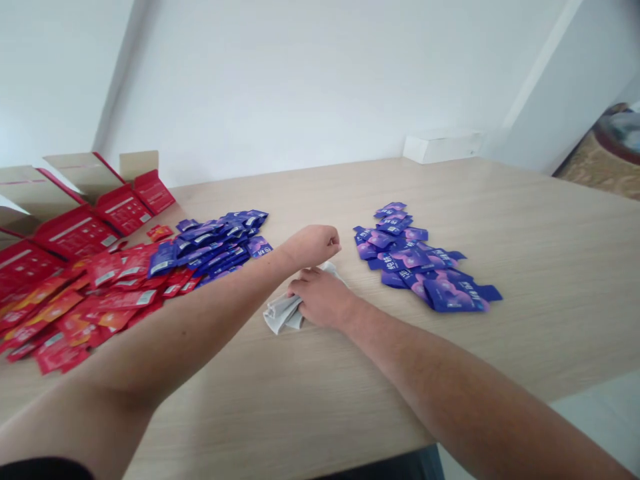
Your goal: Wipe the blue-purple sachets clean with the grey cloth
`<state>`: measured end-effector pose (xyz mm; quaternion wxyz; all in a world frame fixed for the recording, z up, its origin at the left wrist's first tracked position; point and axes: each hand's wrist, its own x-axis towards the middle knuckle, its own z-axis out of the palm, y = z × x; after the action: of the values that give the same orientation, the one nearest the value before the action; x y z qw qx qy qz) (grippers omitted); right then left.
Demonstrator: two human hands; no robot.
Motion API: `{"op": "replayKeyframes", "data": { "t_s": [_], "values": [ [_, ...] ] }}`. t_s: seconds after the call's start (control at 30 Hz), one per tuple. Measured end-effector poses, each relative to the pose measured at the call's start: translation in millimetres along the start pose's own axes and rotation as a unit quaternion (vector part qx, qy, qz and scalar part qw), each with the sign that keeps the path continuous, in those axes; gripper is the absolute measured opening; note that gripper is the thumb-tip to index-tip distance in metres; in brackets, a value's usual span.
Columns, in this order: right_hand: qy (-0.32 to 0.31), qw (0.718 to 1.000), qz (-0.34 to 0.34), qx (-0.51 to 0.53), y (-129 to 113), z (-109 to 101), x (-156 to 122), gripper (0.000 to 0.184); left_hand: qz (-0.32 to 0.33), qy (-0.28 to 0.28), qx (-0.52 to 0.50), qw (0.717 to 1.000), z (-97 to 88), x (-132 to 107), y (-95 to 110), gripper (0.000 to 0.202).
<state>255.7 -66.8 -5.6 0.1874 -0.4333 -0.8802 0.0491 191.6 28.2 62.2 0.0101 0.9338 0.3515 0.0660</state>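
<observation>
near the middle of the desk point(525, 340), with its smooth wood-grain top, the right hand point(321, 299) sits on a crumpled grey cloth point(283, 313), fingers curled over the soft folds and closed on them. the left hand point(313, 245) is balled into a fist just beside the far end of the cloth, with nothing showing in it. left of the hands lies a heap of glossy dark blue sachets point(210, 243), running into a bigger spill of shiny red sachets point(85, 300) at the left edge. well right of the hands is a looser pile of flat purple sachets point(417, 263). open red cardboard boxes point(75, 230) stand at the far left corner, their plain flaps up, and a white box point(443, 147) sits on the far edge against a pale wall point(300, 87).
</observation>
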Motion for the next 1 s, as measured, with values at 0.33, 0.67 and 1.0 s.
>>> {"op": "replayKeyframes", "data": {
  "t_s": [0.33,0.67,1.0],
  "values": [
    [0.037,0.999,0.006,-0.009,12.9,4.4,-4.8,0.035,0.106,-0.09,0.1,0.985,39.6,120.0,51.8,0.057],
    [0.083,0.996,-0.014,-0.003,20.9,9.4,-4.9,0.048,0.188,-0.09,0.127,0.97,52.2,134.5,57.2,0.047],
    [0.04,0.999,-0.021,-0.024,18.5,4.2,-2.9,0.037,0.088,-0.03,0.135,0.987,23.4,112.1,54.1,0.03]
  ]
}}
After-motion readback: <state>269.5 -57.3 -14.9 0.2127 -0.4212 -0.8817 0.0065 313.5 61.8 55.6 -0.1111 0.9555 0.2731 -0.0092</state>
